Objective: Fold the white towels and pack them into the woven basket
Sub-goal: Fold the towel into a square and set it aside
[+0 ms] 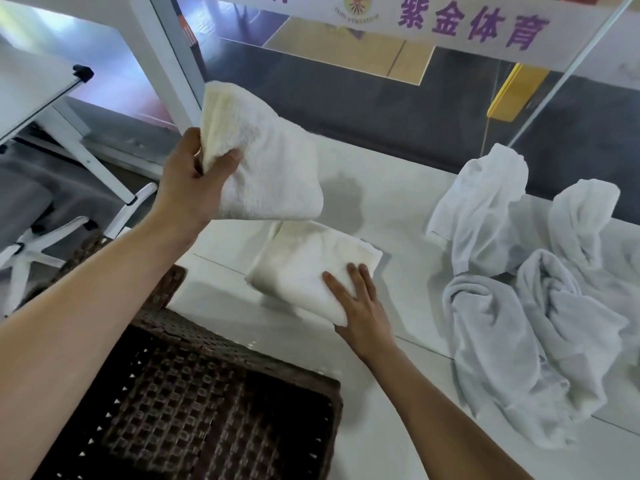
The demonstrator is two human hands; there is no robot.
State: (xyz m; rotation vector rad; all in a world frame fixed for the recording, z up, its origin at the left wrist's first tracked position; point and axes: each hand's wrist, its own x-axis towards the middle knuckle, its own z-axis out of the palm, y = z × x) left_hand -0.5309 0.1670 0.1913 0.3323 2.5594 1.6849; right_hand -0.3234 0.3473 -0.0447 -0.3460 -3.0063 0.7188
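Observation:
My left hand (pixel 194 178) grips a folded white towel (pixel 266 157) by its near edge and holds it in the air above the table's left part. Below it a second folded white towel (pixel 304 268) lies on the white table (pixel 381 393). My right hand (pixel 360 303) lies on that towel's near right corner with its fingers straight on top; whether the thumb is under the edge is hidden. The dark brown woven basket (pixel 194 403) stands at the near left, partly under my left forearm, and nothing shows inside it.
Several crumpled white towels (pixel 526 306) are piled on the table's right side. A glass wall with a white banner (pixel 450 26) runs behind the table. A white office chair base (pixel 41 244) and a white desk (pixel 38 88) stand on the left.

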